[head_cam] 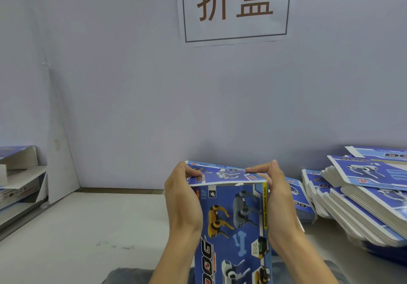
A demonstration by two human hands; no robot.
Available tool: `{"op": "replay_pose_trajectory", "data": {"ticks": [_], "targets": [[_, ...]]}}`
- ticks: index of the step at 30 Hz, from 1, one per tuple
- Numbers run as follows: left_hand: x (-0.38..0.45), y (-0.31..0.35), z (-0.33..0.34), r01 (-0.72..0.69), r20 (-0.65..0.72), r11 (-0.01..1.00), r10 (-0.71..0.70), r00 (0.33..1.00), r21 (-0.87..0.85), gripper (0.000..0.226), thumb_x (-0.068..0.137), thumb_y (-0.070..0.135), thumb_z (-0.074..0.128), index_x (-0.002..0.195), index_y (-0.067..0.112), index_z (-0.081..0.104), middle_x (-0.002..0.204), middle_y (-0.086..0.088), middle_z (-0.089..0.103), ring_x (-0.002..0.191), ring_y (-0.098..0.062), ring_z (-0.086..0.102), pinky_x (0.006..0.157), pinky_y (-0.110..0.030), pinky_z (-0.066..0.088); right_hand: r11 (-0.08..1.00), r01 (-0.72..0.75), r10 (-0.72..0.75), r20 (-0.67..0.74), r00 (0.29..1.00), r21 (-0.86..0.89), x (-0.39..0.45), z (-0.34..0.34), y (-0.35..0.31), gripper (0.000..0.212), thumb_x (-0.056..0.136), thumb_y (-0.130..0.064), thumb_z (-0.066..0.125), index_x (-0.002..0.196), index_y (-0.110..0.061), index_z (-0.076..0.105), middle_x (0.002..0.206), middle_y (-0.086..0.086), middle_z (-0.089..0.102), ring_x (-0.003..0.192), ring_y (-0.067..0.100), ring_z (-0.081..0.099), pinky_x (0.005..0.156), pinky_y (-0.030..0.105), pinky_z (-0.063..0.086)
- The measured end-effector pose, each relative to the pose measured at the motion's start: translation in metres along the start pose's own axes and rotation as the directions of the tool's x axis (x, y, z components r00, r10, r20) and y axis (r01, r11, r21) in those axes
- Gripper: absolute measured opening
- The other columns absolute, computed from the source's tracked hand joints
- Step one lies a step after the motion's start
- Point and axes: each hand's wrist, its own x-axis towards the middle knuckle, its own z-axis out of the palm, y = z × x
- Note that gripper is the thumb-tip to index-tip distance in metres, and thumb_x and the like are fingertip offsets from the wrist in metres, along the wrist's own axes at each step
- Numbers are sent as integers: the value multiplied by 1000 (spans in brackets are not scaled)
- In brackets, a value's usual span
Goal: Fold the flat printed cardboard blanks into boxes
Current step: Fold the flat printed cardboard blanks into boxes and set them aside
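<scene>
A blue printed cardboard box (233,224) with pictures of toy robot dogs stands upright in front of me, held between both hands. My left hand (182,200) grips its left side, fingers curled over the top flap (222,174). Opposite it, my right hand (279,197) grips the right side, its fingers pressing the same flap from the right. The flap is bent over at the box's far end. The box's lower part runs out of the frame at the bottom.
Stacks of flat blue blanks (365,197) lie fanned out on the right of the pale table (88,228). Folded boxes and grey card (19,169) sit at the left edge. A wall with a printed sign (235,8) stands close behind.
</scene>
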Motion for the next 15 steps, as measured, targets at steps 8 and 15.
{"op": "replay_pose_trajectory", "data": {"ticks": [8, 15], "targets": [[0, 11, -4, 23, 119, 999, -18, 993, -38, 22, 107, 39, 33, 117, 38, 53, 96, 7, 73, 70, -16, 75, 51, -24, 56, 999, 26, -13, 261, 965, -46, 5, -12, -8, 51, 87, -26, 62, 135, -39, 51, 120, 7, 70, 109, 18, 70, 89, 35, 54], [0, 26, -3, 139, 285, 990, -140, 948, 21, 43, 103, 42, 39, 135, 19, 58, 112, -19, 72, 106, -46, 66, 99, -57, 50, 976, 196, -193, 40, 980, -93, 2, -20, -25, 64, 73, -64, 72, 130, -39, 54, 102, -5, 77, 95, 17, 74, 74, 31, 60]]}}
